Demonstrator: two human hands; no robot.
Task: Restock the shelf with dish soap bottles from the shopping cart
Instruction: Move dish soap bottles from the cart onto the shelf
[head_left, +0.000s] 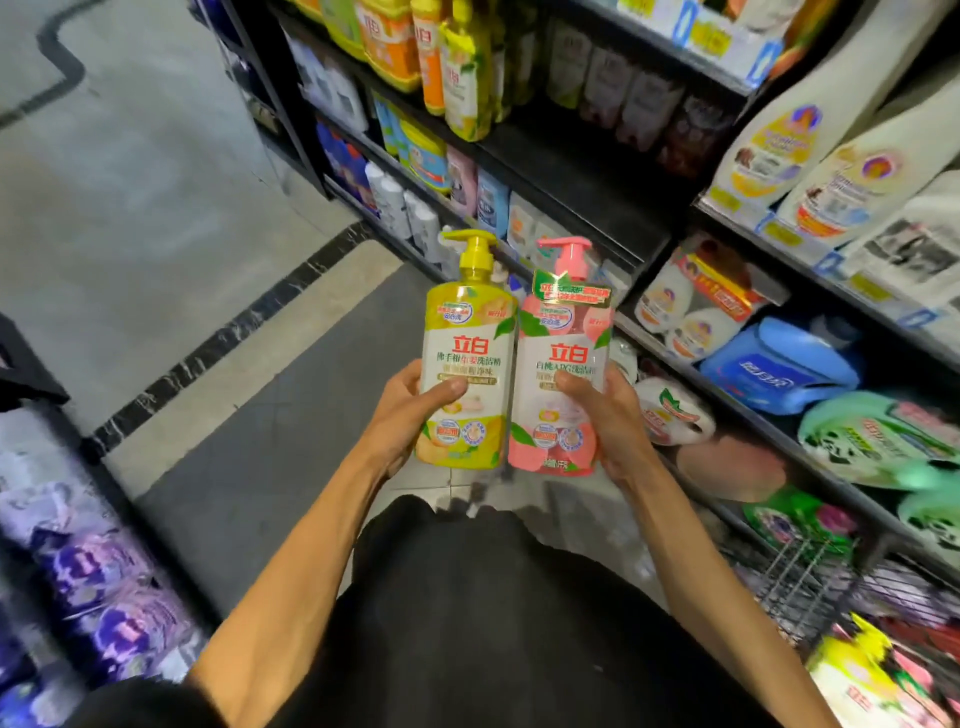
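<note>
Above the person's dark clothing (467, 597), the left hand (400, 410) grips a yellow bottle (467, 358) and the right hand (615, 418) a pink bottle (563, 364), fingers (449, 387) wrapped round each, the two upright and touching before the shelf (587, 182), the cart (810, 577) at lower right.

The left bottle (465, 364) touches the right bottle (563, 374), both upright before the shelf (571, 171), the cart (810, 582) at lower right.

The left forearm (311, 545), at 7 o'clock, and the right forearm (711, 561), at 5 o'clock, are bare up to the frame edge, as are the left hand (400, 415) and right hand (618, 421). At 6 o'clock between them spreads a plain black garment (467, 623) of matte cloth, softly creased; shirt or trousers cannot be told
</note>
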